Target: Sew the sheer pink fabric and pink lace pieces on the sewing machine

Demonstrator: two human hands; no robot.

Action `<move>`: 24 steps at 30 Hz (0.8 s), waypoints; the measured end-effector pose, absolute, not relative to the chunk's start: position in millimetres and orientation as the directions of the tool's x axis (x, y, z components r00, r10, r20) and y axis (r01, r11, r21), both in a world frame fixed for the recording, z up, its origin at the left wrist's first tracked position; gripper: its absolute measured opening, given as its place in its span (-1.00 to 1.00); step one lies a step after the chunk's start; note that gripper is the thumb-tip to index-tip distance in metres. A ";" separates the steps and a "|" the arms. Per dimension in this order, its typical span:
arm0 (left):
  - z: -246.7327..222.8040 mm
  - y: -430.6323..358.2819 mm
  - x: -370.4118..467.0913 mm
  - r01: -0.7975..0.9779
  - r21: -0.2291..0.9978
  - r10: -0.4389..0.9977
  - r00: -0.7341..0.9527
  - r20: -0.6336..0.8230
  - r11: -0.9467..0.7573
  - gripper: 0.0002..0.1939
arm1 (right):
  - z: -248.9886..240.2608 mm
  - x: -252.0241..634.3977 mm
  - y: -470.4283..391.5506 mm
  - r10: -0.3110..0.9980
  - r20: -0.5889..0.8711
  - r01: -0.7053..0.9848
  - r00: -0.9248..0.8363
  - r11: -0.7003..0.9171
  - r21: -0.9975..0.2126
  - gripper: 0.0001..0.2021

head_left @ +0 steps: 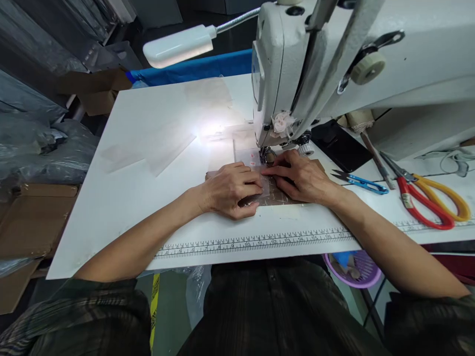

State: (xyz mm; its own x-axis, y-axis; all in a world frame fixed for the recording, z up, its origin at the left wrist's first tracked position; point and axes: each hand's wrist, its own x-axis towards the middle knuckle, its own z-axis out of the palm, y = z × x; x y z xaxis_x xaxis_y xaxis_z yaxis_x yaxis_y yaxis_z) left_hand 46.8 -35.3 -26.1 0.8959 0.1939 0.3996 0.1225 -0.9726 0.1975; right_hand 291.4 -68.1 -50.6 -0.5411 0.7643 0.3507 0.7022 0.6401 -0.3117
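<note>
A clear plastic sheet (243,154) with small pinkish-red marks lies over a brown flat piece (280,197) under the needle area of a white sewing machine (276,64). My left hand (234,190) rests on these layers left of the presser foot (266,155). Its fingers are bent, with a gap between thumb and forefinger. On the other side my right hand (299,179) presses down, fingers stretched and apart, fingertips close in front of the foot. Neither hand visibly pinches anything, though the left fingertips are partly hidden. Thin translucent pieces (166,148) lie left of the machine.
Right of my right hand lie blue thread snips (361,182), red-and-yellow-handled scissors (426,198) and a black phone (340,146). A lamp (180,45) reaches over the table (111,198). A printed ruler (256,242) runs along its front edge. Below hangs a purple basket (365,279).
</note>
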 end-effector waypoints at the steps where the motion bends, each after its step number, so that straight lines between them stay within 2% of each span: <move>1: -26.0 -35.7 46.5 0.139 0.177 0.199 0.901 0.385 -0.974 -0.84 | -50.5 291.0 -68.0 0.765 0.349 0.707 -0.542 0.639 -0.303 -0.64; 8: -24.1 -36.1 44.2 0.204 0.063 0.213 0.935 0.285 -0.977 -0.75 | -50.7 290.5 -68.1 0.774 0.338 0.738 -0.536 0.624 -0.257 -0.61; 18: -27.2 -33.9 41.8 0.228 0.003 0.220 0.935 0.279 -0.974 -0.65 | -48.5 291.8 -69.8 0.745 0.351 0.707 -0.567 0.659 -0.257 -0.61; 24: -28.2 -30.3 40.4 0.261 0.011 0.254 0.931 0.263 -0.965 -0.59 | -48.8 291.5 -71.0 0.752 0.354 0.707 -0.555 0.651 -0.276 -0.61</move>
State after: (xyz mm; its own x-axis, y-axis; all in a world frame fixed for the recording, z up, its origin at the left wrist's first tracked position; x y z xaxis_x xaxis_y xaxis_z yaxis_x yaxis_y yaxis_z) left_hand 40.4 -30.3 -28.2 0.9305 0.2545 0.2634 0.2610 -0.9653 0.0107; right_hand 291.5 -71.0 -48.8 -0.5553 0.7525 0.3541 0.7068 0.6514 -0.2759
